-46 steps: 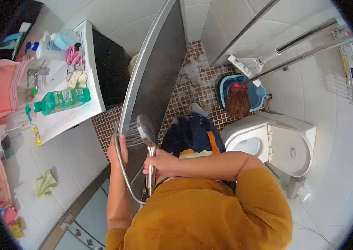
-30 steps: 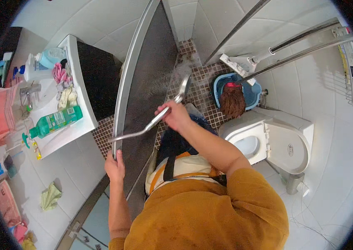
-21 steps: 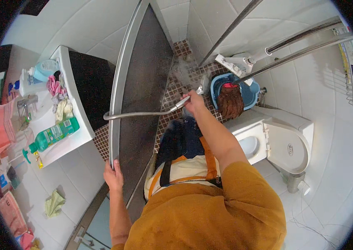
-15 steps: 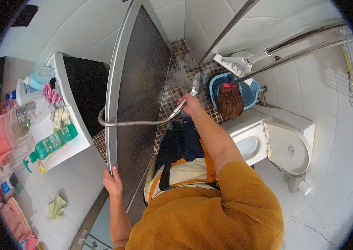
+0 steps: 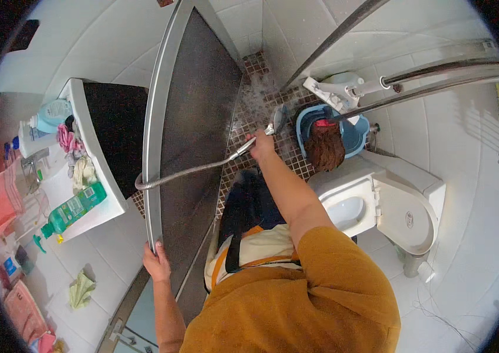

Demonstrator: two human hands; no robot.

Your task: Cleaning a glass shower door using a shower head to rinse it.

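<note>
My right hand is closed round the chrome handle of a shower head, which points down at the wet brown mosaic floor. Water sprays onto the tiles ahead of it. From the handle a metal hose runs left and bends round the edge of the dark door. My left hand grips the lower end of the metal frame of that door, fingers wrapped on its edge. Right of the shower head stands a blue mop bucket with a brown mop head in it.
At the left a white washbasin carries a green pump bottle, a light-blue bottle and cloths. A toilet with raised lid stands at the right. Long poles slant over the bucket. A green cloth lies lower left.
My right hand and the shower head have shifted slightly left, and the hose sags a little differently. My left hand keeps its hold on the door frame.
</note>
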